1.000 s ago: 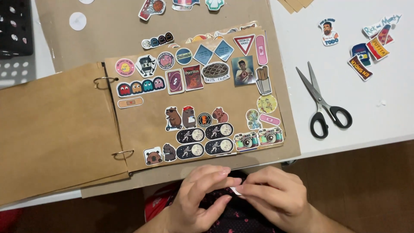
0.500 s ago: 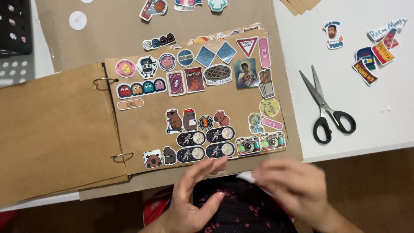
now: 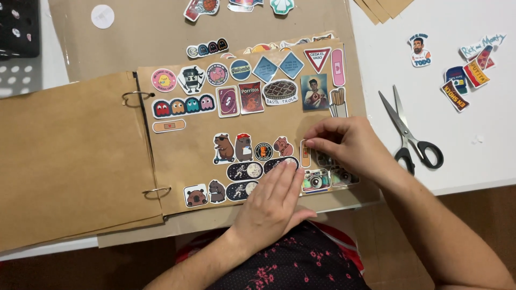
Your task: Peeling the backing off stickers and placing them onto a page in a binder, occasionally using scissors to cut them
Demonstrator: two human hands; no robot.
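A ring-bound album (image 3: pixel 80 177) of brown kraft pages lies open on the white table (image 3: pixel 484 156), and its right-hand page (image 3: pixel 185 156) is already well filled with stickers in an upper row, a middle row and a lower row. The work is judged well advanced — the lower right corner of the page is the part in hand, while a bare strip remains at the left of the middle band and loose stickers lie unplaced off the page. The right hand (image 3: pixel 349 147) is curled over that corner, its fingertips pressed down beside a small orange sticker (image 3: pixel 305 153); nothing is seen lifted in its grasp, though whether a further sticker lies under the fingers cannot be told. The left hand (image 3: pixel 271 207) lies flat and unclenched, palm down, fingers extended across the lower row and touching the dark oval stickers (image 3: pixel 244 172), holding nothing. Camera stickers (image 3: pixel 316 181) sit just beside the right hand and are partly covered by it. Black-handled scissors (image 3: pixel 411 134) rest on the table to the right, blades parted, untouched. Further right a loose cluster (image 3: pixel 467 67) of stickers lies on the table, well apart from the album. A black perforated tray (image 3: pixel 19 27) shows at the upper left corner; its contents cannot be made out.
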